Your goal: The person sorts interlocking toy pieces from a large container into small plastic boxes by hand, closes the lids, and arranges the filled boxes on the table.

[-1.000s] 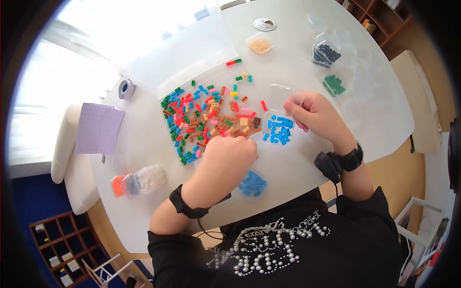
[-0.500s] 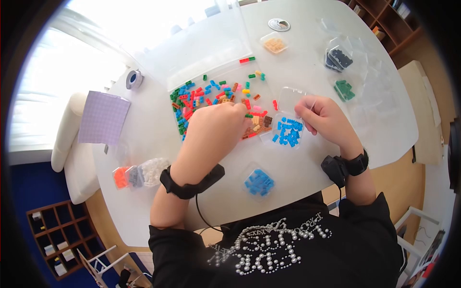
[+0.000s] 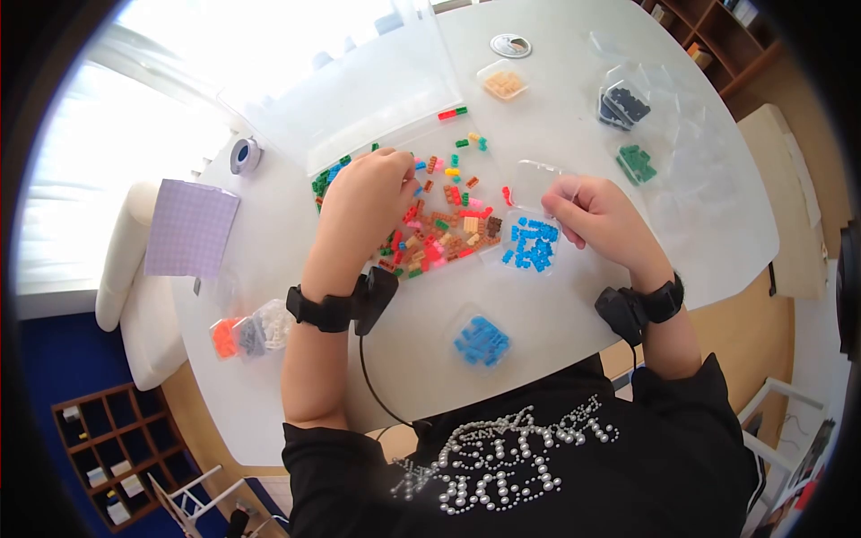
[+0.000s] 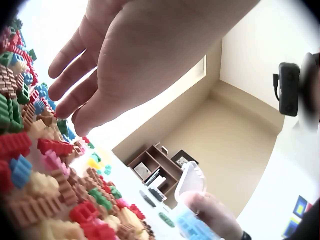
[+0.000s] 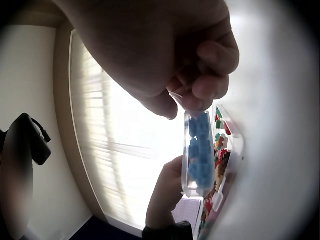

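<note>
My left hand (image 3: 368, 202) hovers over the left part of a clear tray (image 3: 465, 260) full of mixed toy building bricks. In the left wrist view its fingers (image 4: 75, 90) hang loosely bent just beside the brick pile (image 4: 55, 175), with no brick visible in them. My right hand (image 3: 601, 220) pinches the edge of a small clear plastic box (image 5: 187, 185), its fingers partly hidden behind the thumb. Blue bricks (image 3: 531, 244) fill this box, and its lid (image 4: 192, 177) stands hinged open. It is beside the tray's right side.
A second box of blue bricks (image 3: 482, 341) stands near the front edge. Boxes of orange (image 3: 224, 337), grey and white bricks are at left; beige (image 3: 504, 84), black (image 3: 628, 106) and green (image 3: 636, 164) ones lie farther back. A tape roll (image 3: 245, 156) and purple sheet (image 3: 193, 227) are at left.
My left hand has moved from the tray's near right part to the far left over the bricks. My right hand keeps its pinch on the box, nearly still.
</note>
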Available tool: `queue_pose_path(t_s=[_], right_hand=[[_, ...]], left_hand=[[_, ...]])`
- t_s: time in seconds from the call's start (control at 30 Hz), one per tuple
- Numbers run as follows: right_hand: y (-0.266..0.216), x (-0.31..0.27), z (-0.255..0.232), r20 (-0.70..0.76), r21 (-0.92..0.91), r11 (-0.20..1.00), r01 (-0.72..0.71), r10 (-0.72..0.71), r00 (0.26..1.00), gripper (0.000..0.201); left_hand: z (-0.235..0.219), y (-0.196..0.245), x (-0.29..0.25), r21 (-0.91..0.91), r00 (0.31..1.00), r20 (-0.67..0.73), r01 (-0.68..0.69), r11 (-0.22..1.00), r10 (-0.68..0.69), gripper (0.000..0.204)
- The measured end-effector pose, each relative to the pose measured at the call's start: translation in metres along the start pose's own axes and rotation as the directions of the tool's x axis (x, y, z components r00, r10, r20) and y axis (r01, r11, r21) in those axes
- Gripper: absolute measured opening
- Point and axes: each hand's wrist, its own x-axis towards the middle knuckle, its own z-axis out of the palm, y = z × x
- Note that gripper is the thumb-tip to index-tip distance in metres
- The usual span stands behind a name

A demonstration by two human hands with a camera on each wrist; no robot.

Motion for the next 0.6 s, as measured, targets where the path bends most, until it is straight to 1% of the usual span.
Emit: queue_pose_path(t_s=[0.07, 0.17, 0.3, 0.37, 0.4, 0.47, 0.5, 0.57, 0.6], right_hand=[[0.0004, 0.0, -0.0008, -0.003, 0.001, 1.0, 0.003, -0.003, 1.0, 0.023], [0.0003, 0.0005, -0.0011, 0.001, 0.01, 1.0, -0.004, 0.004, 1.0, 0.024], [-0.003, -0.0008, 0.0, -0.001, -0.014, 1.0, -0.01, 0.01, 1.0, 0.025], [-0.0033, -0.0008, 0.0, 0.002, -0.02, 1.0, -0.008, 0.008, 1.0, 0.026], [-0.0031, -0.0007, -0.0001, 0.003, -0.019, 1.0, -0.005, 0.005, 1.0, 0.026], [-0.0032, -0.001, -0.0004, 0.003, -0.02, 1.0, -0.001, 0.001, 1.0, 0.026], [-0.0033, -0.0012, -0.0006, 0.005, -0.014, 1.0, -0.002, 0.002, 1.0, 0.026], [-0.0029, -0.0013, -0.0005, 0.006, -0.009, 1.0, -0.002, 0.002, 1.0, 0.026], [-0.0022, -0.0012, -0.0004, 0.011, -0.019, 1.0, -0.006, 0.006, 1.0, 0.023]], left_hand=[[0.0028, -0.0041, 0.0021, -0.005, 0.999, -0.047, -0.009, 1.0, 0.008, 0.019], [0.003, -0.006, 0.0025, 0.021, 1.0, -0.021, -0.023, 1.0, 0.024, 0.023], [0.0028, -0.0019, 0.0028, -0.037, 0.999, -0.046, -0.018, 0.999, 0.017, 0.022], [0.0038, -0.0025, 0.0041, -0.081, 0.996, -0.042, -0.077, 0.994, 0.074, 0.02], [0.003, -0.0015, 0.0039, -0.081, 0.996, -0.041, -0.078, 0.994, 0.074, 0.02], [0.0009, 0.0013, 0.0039, -0.021, 0.999, 0.007, -0.047, 0.999, 0.047, 0.017], [0.0007, 0.0017, 0.004, -0.021, 0.999, 0.006, -0.049, 0.999, 0.049, 0.017], [-0.0002, 0.0006, 0.0028, -0.109, 0.992, 0.062, -0.107, 0.988, 0.114, 0.017], [-0.0014, 0.0004, 0.0022, -0.107, 0.992, 0.061, -0.108, 0.988, 0.115, 0.017]])
